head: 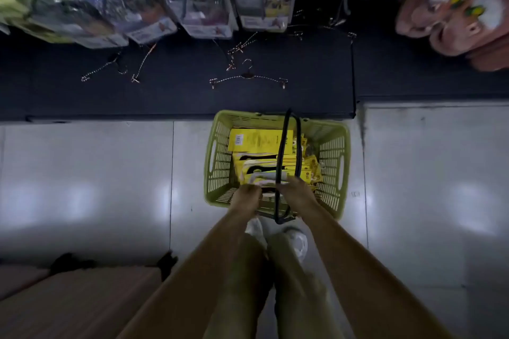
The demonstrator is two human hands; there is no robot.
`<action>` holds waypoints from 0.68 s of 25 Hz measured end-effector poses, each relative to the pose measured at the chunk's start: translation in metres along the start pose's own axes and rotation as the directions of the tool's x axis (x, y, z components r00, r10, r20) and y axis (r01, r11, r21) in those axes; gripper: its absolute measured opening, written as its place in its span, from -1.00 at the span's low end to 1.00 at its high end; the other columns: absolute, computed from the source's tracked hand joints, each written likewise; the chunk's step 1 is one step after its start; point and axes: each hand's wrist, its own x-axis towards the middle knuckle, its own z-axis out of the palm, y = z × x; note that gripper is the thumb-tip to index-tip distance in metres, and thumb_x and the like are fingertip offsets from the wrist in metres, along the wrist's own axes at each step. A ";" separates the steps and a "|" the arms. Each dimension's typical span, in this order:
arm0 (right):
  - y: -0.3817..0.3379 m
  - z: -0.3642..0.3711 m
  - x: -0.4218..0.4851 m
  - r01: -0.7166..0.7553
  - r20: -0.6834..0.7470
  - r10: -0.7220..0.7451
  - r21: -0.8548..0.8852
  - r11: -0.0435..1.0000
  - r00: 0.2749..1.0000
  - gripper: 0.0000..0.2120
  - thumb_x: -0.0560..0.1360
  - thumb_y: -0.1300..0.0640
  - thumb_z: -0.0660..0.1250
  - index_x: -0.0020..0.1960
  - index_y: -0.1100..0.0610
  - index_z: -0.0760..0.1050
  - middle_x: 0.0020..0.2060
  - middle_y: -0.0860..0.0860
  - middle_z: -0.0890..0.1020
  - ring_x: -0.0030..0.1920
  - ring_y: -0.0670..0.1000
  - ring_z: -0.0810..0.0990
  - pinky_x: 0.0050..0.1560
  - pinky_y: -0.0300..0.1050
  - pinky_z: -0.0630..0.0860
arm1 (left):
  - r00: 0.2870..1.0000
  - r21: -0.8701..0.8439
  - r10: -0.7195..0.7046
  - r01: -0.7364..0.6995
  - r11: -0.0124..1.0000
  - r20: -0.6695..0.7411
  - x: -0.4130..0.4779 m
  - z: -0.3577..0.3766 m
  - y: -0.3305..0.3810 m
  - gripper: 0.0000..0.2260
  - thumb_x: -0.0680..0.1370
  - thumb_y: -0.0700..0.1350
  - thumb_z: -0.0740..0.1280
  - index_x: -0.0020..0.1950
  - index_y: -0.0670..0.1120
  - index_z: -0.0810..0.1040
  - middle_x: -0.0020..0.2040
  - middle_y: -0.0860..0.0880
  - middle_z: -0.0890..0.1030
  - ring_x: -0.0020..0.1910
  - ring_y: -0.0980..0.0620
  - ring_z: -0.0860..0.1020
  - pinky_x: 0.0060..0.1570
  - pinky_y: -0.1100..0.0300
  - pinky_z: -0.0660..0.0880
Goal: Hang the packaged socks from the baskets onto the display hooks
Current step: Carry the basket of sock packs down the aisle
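A green plastic basket [332,157] stands on the floor in front of my feet, with two black handles raised over it. Several yellow sock packs [259,140] lie stacked inside. Both arms reach down into the near end of the basket. My left hand [246,195] has its fingers curled at the edge of a pack in the pile. Just right of the handles, my right hand [296,190] curls over the same group of packs. The fingertips of both hands are hidden among the packs.
A dark low shelf [176,96] runs behind the basket with loose wire clip hangers [248,77] on it. Packaged goods [203,8] hang above it, pink plush items [451,22] at the right. A brown box [77,303] stands at my lower left. Grey floor tiles surround the basket.
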 end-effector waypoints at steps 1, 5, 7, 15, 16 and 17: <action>-0.004 0.003 0.007 0.004 -0.007 -0.003 0.126 0.992 1.000 -0.65 0.53 0.03 0.27 0.25 0.18 0.44 -0.08 0.03 0.53 -0.07 0.04 0.54 -0.20 -0.18 0.36 | 0.999 -0.102 -0.038 0.038 0.994 0.004 0.009 0.004 0.000 -0.85 0.58 -0.17 0.16 -0.13 -0.13 0.47 -0.15 -0.15 0.53 -0.23 -0.07 0.50 -0.15 0.13 0.41; 0.007 -0.006 0.021 0.038 -0.104 -0.026 0.115 0.993 0.994 -0.69 0.52 -0.03 0.29 0.13 0.18 0.46 -0.14 0.04 0.50 -0.11 0.07 0.50 -0.20 -0.15 0.35 | 0.990 -0.239 -0.132 0.139 0.961 0.046 0.041 0.028 0.011 -0.86 0.58 -0.16 0.18 -0.07 -0.15 0.49 -0.13 -0.11 0.56 -0.22 -0.03 0.50 -0.20 0.15 0.42; 0.029 -0.023 0.025 0.056 -0.152 -0.039 0.114 0.992 0.988 -0.75 0.53 -0.01 0.28 0.01 0.19 0.49 -0.20 0.06 0.56 -0.15 0.09 0.54 -0.26 -0.15 0.36 | 0.996 -0.150 -0.091 0.094 0.984 0.026 0.056 0.046 0.018 -0.86 0.59 -0.14 0.19 0.01 -0.16 0.50 -0.03 -0.14 0.58 -0.09 -0.09 0.55 -0.10 0.10 0.46; 0.048 -0.074 0.029 -0.005 -0.148 0.111 0.580 0.815 0.983 -0.95 0.49 0.24 0.30 -0.12 0.16 0.53 -0.31 0.05 0.61 -0.32 -0.02 0.59 -0.27 -0.21 0.54 | 0.990 -0.016 -0.061 0.063 0.998 0.125 0.108 0.103 0.031 -0.63 0.56 0.02 0.26 0.26 -0.18 0.43 0.11 -0.14 0.50 0.11 -0.15 0.49 0.09 0.05 0.42; 0.042 -0.075 0.025 -0.028 -0.095 0.099 0.570 0.821 0.991 -0.95 0.49 0.25 0.31 -0.14 0.17 0.52 -0.32 0.06 0.60 -0.34 -0.03 0.59 -0.27 -0.22 0.54 | 0.992 -0.071 -0.066 0.074 0.995 0.108 0.104 0.101 0.034 -0.69 0.56 0.01 0.25 0.20 -0.17 0.47 -0.03 -0.12 0.52 -0.03 -0.10 0.53 -0.02 0.09 0.41; 0.036 -0.076 0.023 -0.048 -0.052 0.090 0.539 0.841 0.995 -0.97 0.49 0.24 0.32 -0.13 0.18 0.51 -0.31 0.07 0.60 -0.33 -0.02 0.59 -0.21 -0.17 0.56 | 0.996 -0.103 -0.046 0.054 0.993 0.076 0.097 0.093 0.036 -0.73 0.57 -0.01 0.24 0.16 -0.16 0.49 -0.16 -0.09 0.51 -0.16 -0.07 0.53 -0.10 0.11 0.38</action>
